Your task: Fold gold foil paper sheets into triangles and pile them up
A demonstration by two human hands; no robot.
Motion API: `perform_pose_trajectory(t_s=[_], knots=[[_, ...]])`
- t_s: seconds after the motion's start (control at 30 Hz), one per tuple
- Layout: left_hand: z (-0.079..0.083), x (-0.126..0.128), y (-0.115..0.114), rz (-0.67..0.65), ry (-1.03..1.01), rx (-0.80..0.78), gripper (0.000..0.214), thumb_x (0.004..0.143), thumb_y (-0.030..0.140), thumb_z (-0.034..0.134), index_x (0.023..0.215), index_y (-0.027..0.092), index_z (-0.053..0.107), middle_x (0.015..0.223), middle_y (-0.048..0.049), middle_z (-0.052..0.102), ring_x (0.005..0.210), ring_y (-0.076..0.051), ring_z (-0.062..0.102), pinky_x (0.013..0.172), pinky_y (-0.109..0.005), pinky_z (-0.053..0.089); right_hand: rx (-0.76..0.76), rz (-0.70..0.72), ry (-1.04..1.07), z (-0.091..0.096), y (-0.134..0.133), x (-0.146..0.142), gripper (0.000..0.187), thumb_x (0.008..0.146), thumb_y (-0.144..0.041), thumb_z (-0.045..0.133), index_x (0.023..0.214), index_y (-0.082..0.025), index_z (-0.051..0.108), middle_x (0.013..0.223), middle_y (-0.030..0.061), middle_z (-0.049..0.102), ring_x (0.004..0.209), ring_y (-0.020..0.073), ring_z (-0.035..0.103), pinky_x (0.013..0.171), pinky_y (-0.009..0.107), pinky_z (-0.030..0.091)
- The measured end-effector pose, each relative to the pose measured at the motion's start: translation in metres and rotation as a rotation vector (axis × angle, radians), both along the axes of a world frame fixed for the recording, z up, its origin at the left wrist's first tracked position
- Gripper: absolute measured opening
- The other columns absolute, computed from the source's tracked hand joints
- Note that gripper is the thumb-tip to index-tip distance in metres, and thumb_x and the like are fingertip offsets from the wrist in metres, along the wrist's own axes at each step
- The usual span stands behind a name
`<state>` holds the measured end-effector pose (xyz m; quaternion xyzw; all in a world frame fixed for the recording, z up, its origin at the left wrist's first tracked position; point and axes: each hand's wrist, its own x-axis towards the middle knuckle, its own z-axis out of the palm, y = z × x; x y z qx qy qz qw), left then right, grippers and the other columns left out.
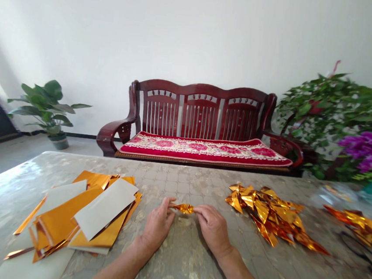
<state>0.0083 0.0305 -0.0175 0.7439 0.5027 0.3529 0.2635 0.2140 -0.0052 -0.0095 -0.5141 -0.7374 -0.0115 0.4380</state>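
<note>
A small folded piece of gold foil paper [183, 208] is held between both hands just above the table [174, 261]. My left hand [158, 224] pinches its left end with fingers closed. My right hand [213, 228] pinches its right end the same way. To the left lies a loose stack of flat gold and white paper sheets [80, 217]. To the right sits a pile of folded gold pieces [274, 216].
More gold foil pieces [358, 223] lie at the table's far right edge. Beyond the table stand a red wooden bench with a floral cushion [203, 128], a potted plant [49, 109] at left, and plants with purple flowers [354, 129] at right.
</note>
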Motion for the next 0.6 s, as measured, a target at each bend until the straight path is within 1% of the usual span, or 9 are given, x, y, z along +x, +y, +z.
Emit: perform_pose_trajectory(t_s=[0.07,0.13,0.23,0.33,0.5,0.6], knots=[[-0.001,0.000,0.001,0.015,0.001,0.001,0.047,0.082,0.008,0.050,0.127,0.022,0.046,0.102,-0.0021,0.073,0.085,-0.016,0.070,0.078,-0.029,0.050,-0.009,-0.070,0.020,-0.001,0.001,0.001,0.020,0.090,-0.019,0.050,0.094,-0.024,0.069,0.089,0.0042,0.074,0.083,0.0196,0.069,0.078,0.031,0.054],[-0.003,-0.001,0.003,0.024,-0.001,0.008,0.051,0.082,0.008,0.050,0.130,0.022,0.044,0.105,-0.0023,0.073,0.082,-0.015,0.070,0.077,-0.028,0.051,-0.029,-0.139,0.059,-0.003,0.003,0.003,0.021,0.087,-0.020,0.051,0.099,-0.024,0.067,0.091,0.0042,0.074,0.084,0.0199,0.070,0.079,0.032,0.054],[-0.006,-0.001,0.004,0.029,0.008,0.018,0.050,0.083,0.010,0.049,0.131,0.022,0.044,0.106,-0.0026,0.072,0.083,-0.015,0.070,0.077,-0.028,0.051,-0.057,-0.221,0.117,-0.005,0.006,0.008,0.026,0.085,-0.022,0.050,0.107,-0.023,0.064,0.093,0.0043,0.075,0.087,0.0204,0.071,0.082,0.034,0.054],[-0.007,-0.001,0.005,0.026,0.060,0.023,0.048,0.085,0.010,0.048,0.131,0.022,0.045,0.106,-0.0029,0.072,0.086,-0.015,0.069,0.078,-0.028,0.050,-0.073,-0.296,0.155,-0.004,0.009,0.019,0.025,0.085,-0.026,0.050,0.105,-0.023,0.064,0.094,0.0047,0.076,0.089,0.0212,0.072,0.083,0.034,0.054],[-0.008,-0.002,0.007,-0.016,0.137,0.058,0.042,0.087,0.012,0.047,0.128,0.024,0.049,0.104,-0.0013,0.071,0.092,-0.016,0.068,0.080,-0.027,0.049,-0.096,-0.482,0.240,0.005,0.015,0.048,0.027,0.082,-0.033,0.052,0.104,-0.023,0.065,0.096,0.0058,0.076,0.088,0.0233,0.072,0.077,0.035,0.053],[-0.008,-0.002,0.007,-0.024,0.147,0.066,0.040,0.087,0.012,0.047,0.125,0.025,0.052,0.102,-0.0013,0.072,0.094,-0.016,0.068,0.081,-0.026,0.048,-0.070,-0.564,0.267,0.013,0.016,0.072,0.028,0.082,-0.037,0.051,0.100,-0.023,0.066,0.093,0.0060,0.076,0.085,0.0232,0.072,0.073,0.033,0.052]])
